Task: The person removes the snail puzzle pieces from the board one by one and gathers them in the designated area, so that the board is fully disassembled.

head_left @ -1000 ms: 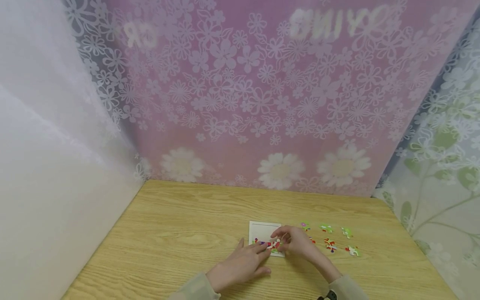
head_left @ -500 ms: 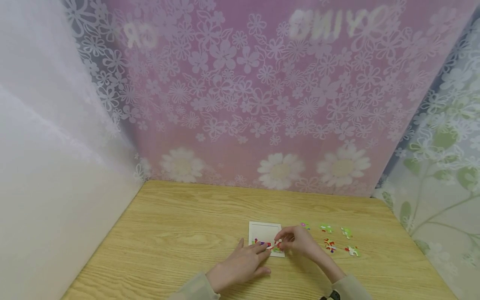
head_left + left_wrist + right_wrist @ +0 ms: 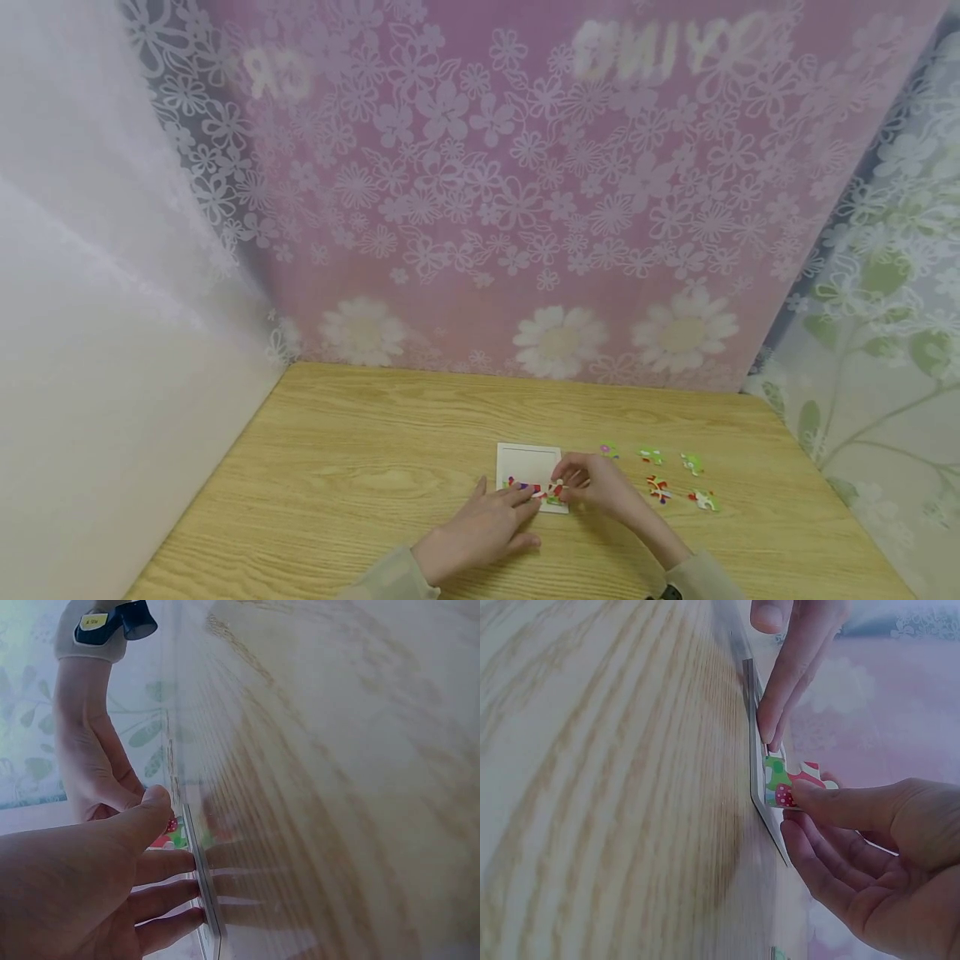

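Observation:
In the head view, a white puzzle tray (image 3: 528, 460) lies on the table, with several colourful pieces along its near side. My left hand (image 3: 486, 525) lies flat at the tray's lower left, its straight fingertips resting on the tray and pieces. At the tray's right corner, my right hand (image 3: 600, 487) pinches a puzzle piece (image 3: 781, 793) between thumb and fingers. The right wrist view shows that piece in green, white and red with a dotted red patch, tilted up from the tray. Whether its near edge touches neighbouring pieces cannot be told.
Several loose puzzle pieces lie right of the tray, among them a red one (image 3: 658, 489), a white and green one (image 3: 703, 500) and a green one (image 3: 692, 463). A flowered pink curtain (image 3: 480, 208) stands behind the wooden table (image 3: 360, 467).
My right hand has shifted slightly right and its fingertips have come down onto the tray's right corner with the piece. My left hand has stayed in place.

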`<control>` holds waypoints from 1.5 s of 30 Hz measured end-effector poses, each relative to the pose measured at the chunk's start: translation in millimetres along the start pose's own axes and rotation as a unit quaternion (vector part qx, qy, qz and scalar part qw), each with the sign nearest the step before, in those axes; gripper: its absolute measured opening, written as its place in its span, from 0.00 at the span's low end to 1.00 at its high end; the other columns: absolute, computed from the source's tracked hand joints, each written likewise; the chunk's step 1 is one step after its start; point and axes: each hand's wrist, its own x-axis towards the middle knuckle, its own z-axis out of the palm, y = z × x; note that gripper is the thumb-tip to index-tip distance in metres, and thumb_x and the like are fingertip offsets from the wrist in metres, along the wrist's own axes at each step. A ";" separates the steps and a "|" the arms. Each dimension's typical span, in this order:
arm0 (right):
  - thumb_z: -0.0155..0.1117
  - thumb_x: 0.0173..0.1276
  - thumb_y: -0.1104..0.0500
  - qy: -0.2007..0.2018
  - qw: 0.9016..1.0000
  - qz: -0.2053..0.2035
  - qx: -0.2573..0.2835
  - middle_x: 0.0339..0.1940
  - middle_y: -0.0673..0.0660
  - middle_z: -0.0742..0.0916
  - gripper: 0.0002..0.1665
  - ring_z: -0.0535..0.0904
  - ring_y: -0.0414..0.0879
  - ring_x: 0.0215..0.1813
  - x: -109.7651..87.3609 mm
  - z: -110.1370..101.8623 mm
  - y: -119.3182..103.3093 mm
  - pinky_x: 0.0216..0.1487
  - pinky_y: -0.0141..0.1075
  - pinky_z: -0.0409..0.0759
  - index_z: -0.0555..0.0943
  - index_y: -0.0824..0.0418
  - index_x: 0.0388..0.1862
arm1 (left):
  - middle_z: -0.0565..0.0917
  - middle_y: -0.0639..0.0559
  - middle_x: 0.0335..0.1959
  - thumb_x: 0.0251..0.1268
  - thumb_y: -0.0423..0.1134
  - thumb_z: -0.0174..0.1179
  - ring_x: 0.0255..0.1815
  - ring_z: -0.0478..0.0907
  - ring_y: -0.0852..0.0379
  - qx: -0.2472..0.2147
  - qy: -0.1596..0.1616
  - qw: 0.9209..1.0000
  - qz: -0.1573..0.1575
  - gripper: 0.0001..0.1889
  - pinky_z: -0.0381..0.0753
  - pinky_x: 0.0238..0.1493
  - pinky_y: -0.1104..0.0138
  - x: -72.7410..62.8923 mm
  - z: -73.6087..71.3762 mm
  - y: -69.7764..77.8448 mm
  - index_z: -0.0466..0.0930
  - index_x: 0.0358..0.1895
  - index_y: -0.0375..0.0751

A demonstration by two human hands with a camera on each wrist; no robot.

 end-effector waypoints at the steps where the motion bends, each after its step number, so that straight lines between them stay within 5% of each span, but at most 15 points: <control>1: 0.77 0.55 0.70 0.004 1.000 0.000 0.001 0.34 0.56 0.87 0.13 0.85 0.45 0.35 -0.6 -0.6 0.3 0.36 0.32 0.82 0.84 0.62 0.38 | 0.72 0.52 0.73 0.74 0.63 0.51 0.72 0.71 0.53 0.001 0.000 1.000 -0.001 0.31 0.73 0.62 0.36 0.2 -0.2 0.1 0.75 0.71 0.50; 8: 0.76 0.59 0.67 0.025 1.000 -0.011 0.005 0.36 0.57 0.88 0.12 0.86 0.45 0.36 -7.3 -15.3 3.4 0.37 0.33 0.83 0.86 0.64 0.42 | 0.73 0.53 0.72 0.74 0.63 0.52 0.72 0.72 0.54 0.010 0.007 1.000 -0.003 0.30 0.73 0.62 0.37 -0.1 -3.0 2.4 0.76 0.70 0.50; 17: 0.71 0.68 0.63 0.034 0.995 0.049 0.079 0.45 0.65 0.87 0.17 0.85 0.46 0.40 -26.0 -42.2 12.9 0.37 0.42 0.88 0.83 0.70 0.53 | 0.73 0.52 0.73 0.74 0.61 0.52 0.72 0.72 0.53 0.012 0.010 1.000 0.002 0.30 0.73 0.63 0.37 -1.0 -0.7 2.4 0.75 0.71 0.49; 24: 0.68 0.71 0.62 0.029 0.991 0.051 0.117 0.50 0.72 0.85 0.23 0.87 0.52 0.42 -44.7 -61.4 22.7 0.40 0.45 0.88 0.78 0.76 0.59 | 0.72 0.53 0.73 0.74 0.62 0.51 0.72 0.71 0.53 0.010 0.009 1.000 0.003 0.30 0.72 0.64 0.37 -0.5 2.4 1.3 0.75 0.71 0.49; 39: 0.65 0.73 0.61 0.062 0.986 0.101 0.117 0.52 0.71 0.83 0.27 0.86 0.46 0.42 -83.5 -93.7 44.9 0.44 0.44 0.87 0.75 0.77 0.63 | 0.71 0.53 0.74 0.75 0.62 0.51 0.72 0.71 0.53 0.017 0.009 1.000 0.005 0.30 0.73 0.63 0.38 0.2 3.6 -0.4 0.74 0.72 0.50; 45: 0.65 0.73 0.62 0.078 0.983 0.119 0.115 0.50 0.62 0.86 0.26 0.87 0.45 0.43 -103.2 -107.1 60.0 0.46 0.41 0.87 0.74 0.79 0.63 | 0.72 0.53 0.73 0.74 0.62 0.52 0.72 0.71 0.53 0.010 0.006 1.000 0.003 0.30 0.72 0.64 0.37 -0.3 2.8 -0.1 0.74 0.71 0.50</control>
